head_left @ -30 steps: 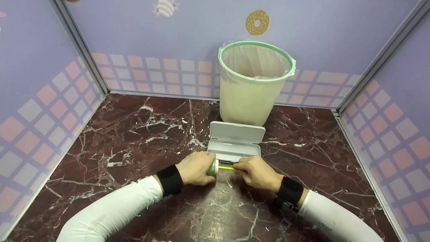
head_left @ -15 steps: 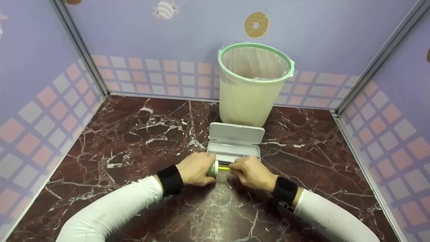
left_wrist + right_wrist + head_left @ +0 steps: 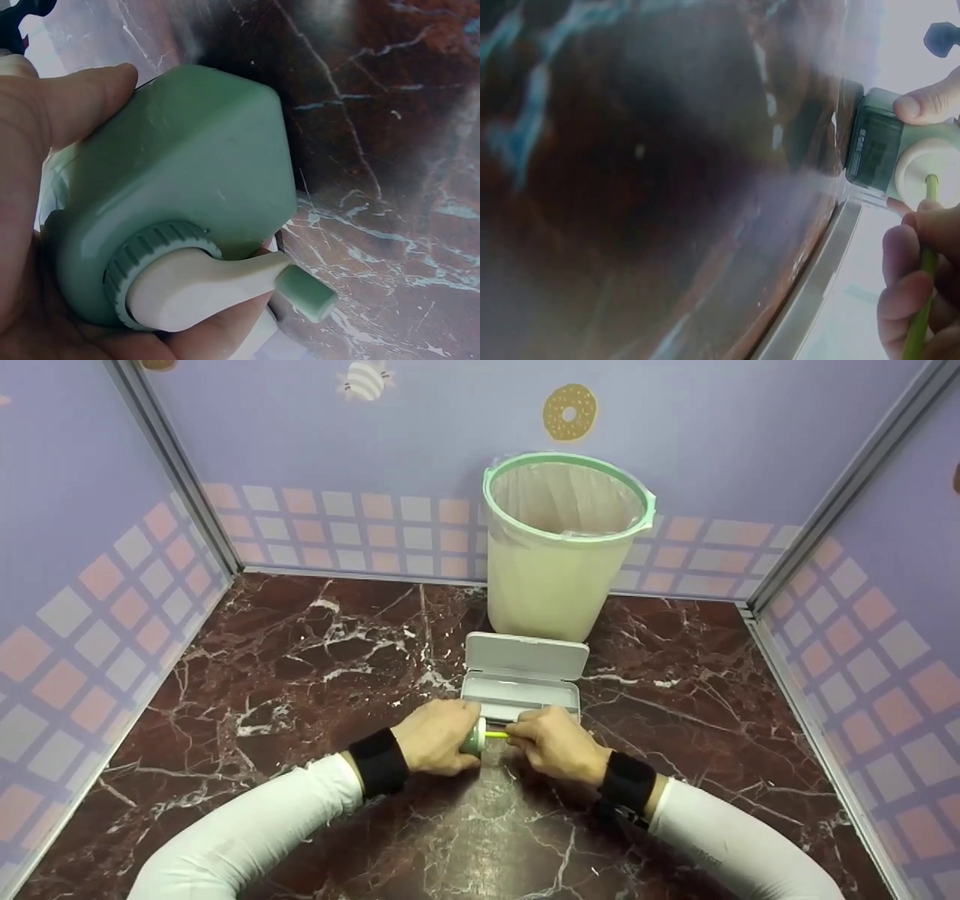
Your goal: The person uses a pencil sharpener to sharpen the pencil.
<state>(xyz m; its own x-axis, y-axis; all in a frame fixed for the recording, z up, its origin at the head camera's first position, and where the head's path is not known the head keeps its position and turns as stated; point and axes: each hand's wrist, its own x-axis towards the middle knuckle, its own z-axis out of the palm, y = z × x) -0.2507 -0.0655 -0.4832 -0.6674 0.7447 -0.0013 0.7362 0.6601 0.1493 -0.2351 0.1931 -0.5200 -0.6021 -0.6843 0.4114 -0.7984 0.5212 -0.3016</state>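
Observation:
My left hand grips a green hand-crank pencil sharpener against the dark marbled table. In the left wrist view the thumb lies along its body, and its pale crank with a green knob faces the camera. A yellow-green pencil is pinched by my right hand. Its front end sits in the hole of the sharpener's white round face. The pencil's tip is hidden inside. Just behind both hands lies a grey pencil case with its lid raised.
A pale bin with a green rim and a clear liner stands behind the case, near the back wall. Small white bits are scattered on the table left of the case. Patterned panels enclose the back and both sides.
My right hand has moved slightly left towards the sharpener, and a shorter length of pencil shows between them. The left hand keeps its place on the sharpener.

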